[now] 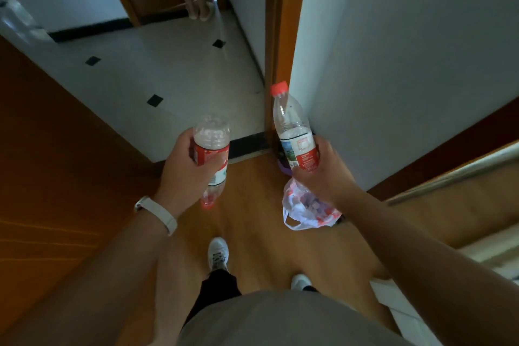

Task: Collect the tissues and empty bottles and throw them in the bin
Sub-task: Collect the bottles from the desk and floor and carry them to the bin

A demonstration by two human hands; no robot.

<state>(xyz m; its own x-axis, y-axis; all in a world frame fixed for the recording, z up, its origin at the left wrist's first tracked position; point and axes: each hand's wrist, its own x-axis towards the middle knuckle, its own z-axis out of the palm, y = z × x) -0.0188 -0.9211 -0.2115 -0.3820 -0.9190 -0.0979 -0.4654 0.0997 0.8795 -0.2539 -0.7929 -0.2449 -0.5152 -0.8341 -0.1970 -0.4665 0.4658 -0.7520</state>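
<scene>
Left hand (pixel 188 166) wrapped around the middle of an upside-down bottle (pixel 212 160), red cap pointing to the floor, clear base up; looks empty, so no spill risk from holding it inverted. White wristband (pixel 157 215) just behind on the wrist. Right hand (pixel 323 174) closed on the label of a second bottle (pixel 295 135), upright, red cap on top, likewise seemingly empty. Below that same hand, a thin plastic bag (pixel 306 209) with red print; whether hooked on the fingers or lining a bin on the floor, cannot tell. Something purple just under the second bottle, mostly hidden. Both bottles carried out in front at waist height, one per hand, probably for a quick drop. Beyond the hands, wooden floor (pixel 252 233), then a dark threshold and pale tiles through a doorway. White shoes (pixel 218 253) underneath, mid-stride. No tissues in sight; perhaps inside the bag.
</scene>
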